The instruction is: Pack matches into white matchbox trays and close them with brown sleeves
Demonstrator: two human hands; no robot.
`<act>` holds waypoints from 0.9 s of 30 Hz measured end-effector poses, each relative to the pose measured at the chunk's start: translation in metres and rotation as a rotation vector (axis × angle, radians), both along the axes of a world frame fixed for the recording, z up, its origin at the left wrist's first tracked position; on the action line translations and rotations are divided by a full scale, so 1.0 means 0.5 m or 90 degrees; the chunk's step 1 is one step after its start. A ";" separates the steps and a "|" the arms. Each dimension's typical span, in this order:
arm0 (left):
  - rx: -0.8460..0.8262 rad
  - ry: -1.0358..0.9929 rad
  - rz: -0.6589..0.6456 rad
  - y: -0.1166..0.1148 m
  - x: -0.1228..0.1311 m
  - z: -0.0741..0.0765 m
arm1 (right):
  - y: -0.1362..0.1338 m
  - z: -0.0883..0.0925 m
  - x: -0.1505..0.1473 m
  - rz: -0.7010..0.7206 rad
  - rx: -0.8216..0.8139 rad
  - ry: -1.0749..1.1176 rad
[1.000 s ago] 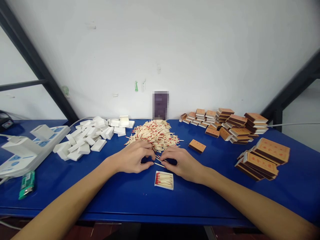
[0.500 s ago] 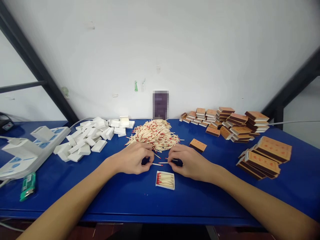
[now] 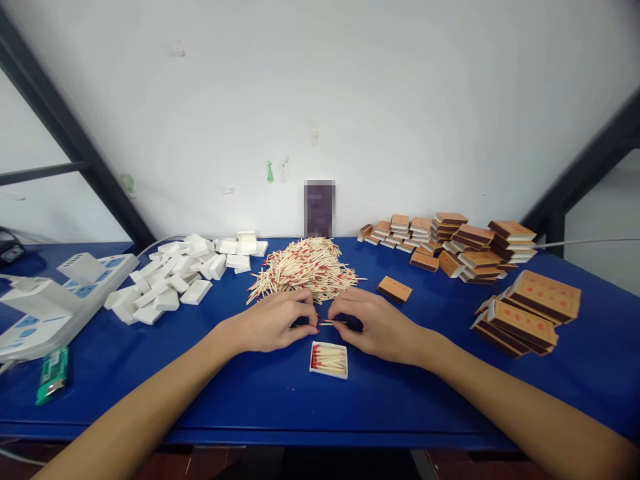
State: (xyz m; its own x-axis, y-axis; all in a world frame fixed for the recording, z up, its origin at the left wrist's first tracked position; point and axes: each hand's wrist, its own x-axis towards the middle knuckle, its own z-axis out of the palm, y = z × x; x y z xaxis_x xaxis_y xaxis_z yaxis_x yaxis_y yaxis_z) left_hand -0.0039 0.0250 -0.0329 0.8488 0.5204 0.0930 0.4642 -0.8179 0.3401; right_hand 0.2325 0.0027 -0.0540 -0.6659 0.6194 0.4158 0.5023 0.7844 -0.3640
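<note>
My left hand (image 3: 273, 325) and right hand (image 3: 375, 325) pinch a few matches (image 3: 327, 323), apparently levelled, just behind the open tray (image 3: 329, 361). Risk: uneven fingertip pressure could scatter the sticks.

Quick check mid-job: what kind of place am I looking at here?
Probably a small match-packing bench: a loose match pile, white empty trays and stacked brown matchboxes on a blue table.
</note>
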 end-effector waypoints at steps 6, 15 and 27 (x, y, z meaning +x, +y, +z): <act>-0.046 -0.184 0.054 -0.011 0.019 0.007 | -0.002 0.004 -0.015 -0.039 -0.067 0.167; -0.088 -0.444 0.122 -0.026 0.052 0.005 | -0.005 -0.013 -0.049 0.013 -0.519 0.563; 0.043 -0.446 0.184 0.013 0.001 0.014 | -0.004 0.011 -0.006 0.000 -0.125 0.200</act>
